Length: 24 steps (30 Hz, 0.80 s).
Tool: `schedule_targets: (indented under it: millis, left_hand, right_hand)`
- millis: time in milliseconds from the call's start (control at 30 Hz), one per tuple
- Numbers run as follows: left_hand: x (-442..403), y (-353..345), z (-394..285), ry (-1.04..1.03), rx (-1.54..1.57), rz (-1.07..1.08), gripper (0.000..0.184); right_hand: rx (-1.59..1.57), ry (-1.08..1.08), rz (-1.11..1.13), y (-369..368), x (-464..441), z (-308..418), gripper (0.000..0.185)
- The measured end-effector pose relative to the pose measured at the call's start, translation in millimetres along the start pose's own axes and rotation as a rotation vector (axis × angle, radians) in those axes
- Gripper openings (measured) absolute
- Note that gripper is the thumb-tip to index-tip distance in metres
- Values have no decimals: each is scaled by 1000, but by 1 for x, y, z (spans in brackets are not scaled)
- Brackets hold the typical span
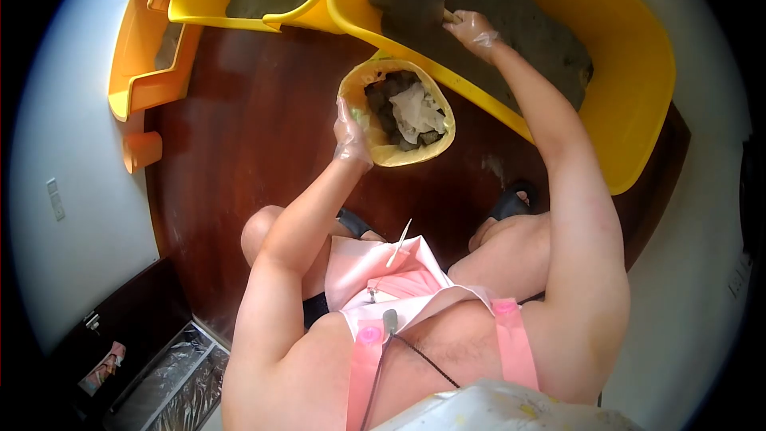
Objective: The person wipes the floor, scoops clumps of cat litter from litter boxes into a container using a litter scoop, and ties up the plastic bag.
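My left hand (352, 132), in a clear plastic glove, is at the left side of a yellow-lined bin (440, 144). Its fingers press against the bin's rim. Dark clumps (388, 100) and a crumpled pale sheet (417, 113) lie in the bin. My right hand (472, 30), also gloved, is closed around the pale handle (452, 17) of a tool over the large yellow tub (638, 84). The tool's far end is hard to make out against the dark grey litter (519, 24) in the tub.
A second yellow tub (195, 4) with grey material stands at the upper left, beside an orange tray piece (132, 56) and a small orange cup (144, 151). Reddish-brown flooring (239, 128) lies below. A black box (132, 303) is at the lower left.
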<state>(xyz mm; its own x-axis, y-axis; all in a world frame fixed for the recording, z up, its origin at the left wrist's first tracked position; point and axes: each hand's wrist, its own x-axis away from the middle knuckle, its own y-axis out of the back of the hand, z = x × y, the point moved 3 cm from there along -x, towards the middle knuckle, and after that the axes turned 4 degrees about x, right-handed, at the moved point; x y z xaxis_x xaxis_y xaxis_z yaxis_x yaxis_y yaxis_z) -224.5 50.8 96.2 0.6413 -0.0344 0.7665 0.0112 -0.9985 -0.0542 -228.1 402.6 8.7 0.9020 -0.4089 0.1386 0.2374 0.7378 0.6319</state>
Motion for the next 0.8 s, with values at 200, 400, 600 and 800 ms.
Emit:
schedule_targets:
  millis: [200, 400, 600, 800]
  left_hand:
    - [-12, 4, 4, 34, 54, 50, 73]
    - [-15, 6, 9, -8, 53, 49, 71]
    - [11, -8, -4, 47, 163, 112, 68]
    - [30, -22, -17, 54, 142, 137, 70]
  right_hand:
    - [-103, 66, 41, 8, 0, 0, 35]
    - [-462, -7, 9, -29, 18, 24, 29]
    - [-334, -64, 52, -6, 21, 24, 30]
    - [-268, -62, -78, -4, 31, 2, 35]
